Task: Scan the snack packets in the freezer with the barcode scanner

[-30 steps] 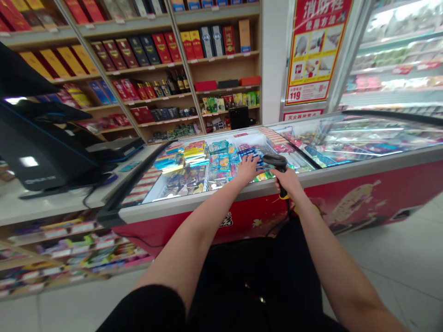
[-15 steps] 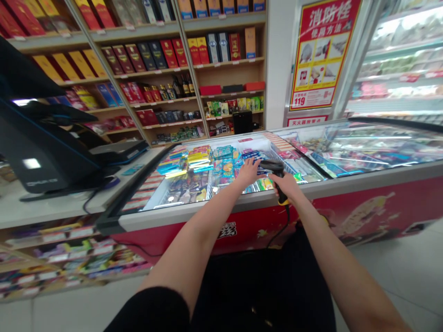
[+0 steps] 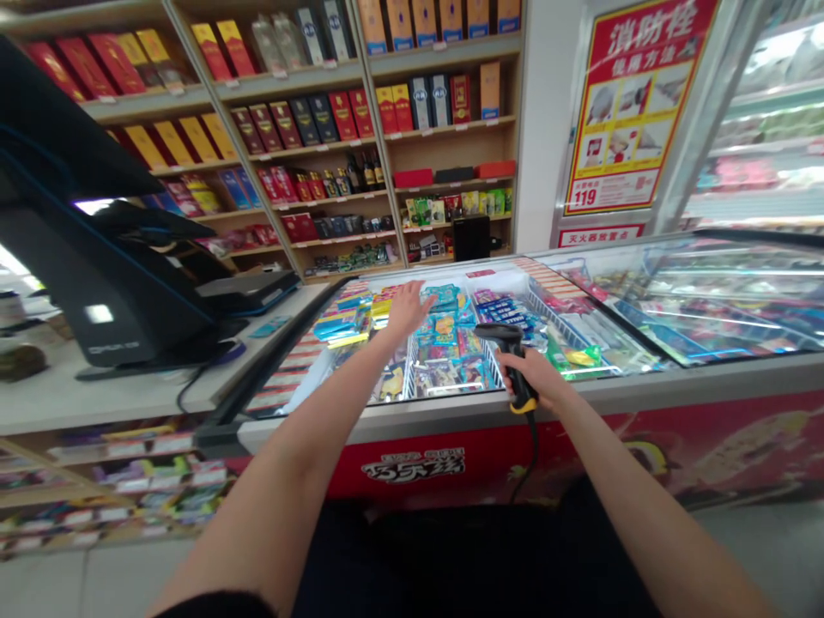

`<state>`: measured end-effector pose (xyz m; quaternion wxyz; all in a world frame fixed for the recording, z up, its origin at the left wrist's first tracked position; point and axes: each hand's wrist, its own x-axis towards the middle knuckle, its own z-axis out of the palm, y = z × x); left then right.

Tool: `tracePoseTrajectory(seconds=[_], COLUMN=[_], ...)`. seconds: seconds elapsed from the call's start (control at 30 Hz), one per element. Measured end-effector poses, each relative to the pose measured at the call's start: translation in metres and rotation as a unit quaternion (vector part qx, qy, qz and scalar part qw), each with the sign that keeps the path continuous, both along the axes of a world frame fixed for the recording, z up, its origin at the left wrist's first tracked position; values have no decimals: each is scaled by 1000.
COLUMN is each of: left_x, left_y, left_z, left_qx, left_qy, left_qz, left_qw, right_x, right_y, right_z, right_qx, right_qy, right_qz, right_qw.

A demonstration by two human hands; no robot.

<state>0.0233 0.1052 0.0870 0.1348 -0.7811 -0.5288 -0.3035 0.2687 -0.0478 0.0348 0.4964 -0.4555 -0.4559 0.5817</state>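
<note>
Left hand (image 3: 407, 311) open, fingers spread, just above bright packets (image 3: 444, 333) in chest freezer (image 3: 644, 386); right hand (image 3: 531, 378) clenched around barcode scanner (image 3: 499, 336); wooden shelves (image 3: 451, 130) of boxed liquor behind; checkout terminal (image 3: 83, 292) on left counter.

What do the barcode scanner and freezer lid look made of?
The barcode scanner looks like moulded plastic: dull black shell, yellow band. The chest freezer's sliding lid seems to be glass, given its sharp glare, though clear acrylic is possible.

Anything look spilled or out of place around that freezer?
Nothing stands out. The packets lie loosely heaped but inside the freezer, with none visible over its front rim. The left hand is open above them, and the right hand grips the scanner.
</note>
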Motion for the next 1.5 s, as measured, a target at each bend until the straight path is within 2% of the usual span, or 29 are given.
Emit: tracePoseTrajectory(seconds=[0.1, 0.17, 0.27, 0.37, 0.47, 0.6, 0.7, 0.83, 0.97, 1.1, 1.2, 1.3, 1.4, 1.47, 1.5], left_x=[-39, -58, -74, -77, -65, -25, 10, 40, 55, 58, 56, 59, 76, 95, 105], left_y=[26, 41, 62, 82, 101, 126, 144, 161, 159, 149, 144, 136, 113, 86, 70], left_z=[21, 30, 39, 43, 46, 48, 45, 32, 10, -7, -10, -3, -2, -13, -22], left_qx=[-9, -54, -122, -172, -182, -189, -257, -325, -366, -339, -332, -306, -207, -181, -182], left_qy=[7, 53, 91, 98, 91, 86, 120, 131, 120, 106, 109, 102, 11, -82, -132], left_qz=[85, 105, 144, 163, 150, 108, 54, 54, 65, 97, 94, 85, 6, -95, -122], left_qw=[996, 992, 978, 967, 968, 972, 958, 935, 921, 930, 932, 943, 978, 976, 967], right_x=[-12, -19, -28, -33, -35, -35, -35, -35, -35, -33, -33, -33, -30, -25, -22], right_y=[3, 5, 10, 12, 11, 5, 2, 1, 3, 10, 18, 23, 17, 6, 0], right_z=[1, 2, -1, -7, -13, -15, -13, -11, -11, -14, -15, -12, -8, -7, -6], right_qx=[-5, -22, -48, -60, -32, -19, -13, -22, -38, -61, -87, -98, -50, 9, 31], right_qy=[9, 10, 15, 19, 26, 27, 36, 47, 44, 37, 43, 80, 115, 131, 144], right_qz=[5, 12, 22, 30, 28, 0, 0, 3, 10, 45, 63, 54, 24, -22, -45], right_qw=[1000, 1000, 998, 998, 999, 999, 999, 999, 998, 996, 993, 990, 992, 991, 988])
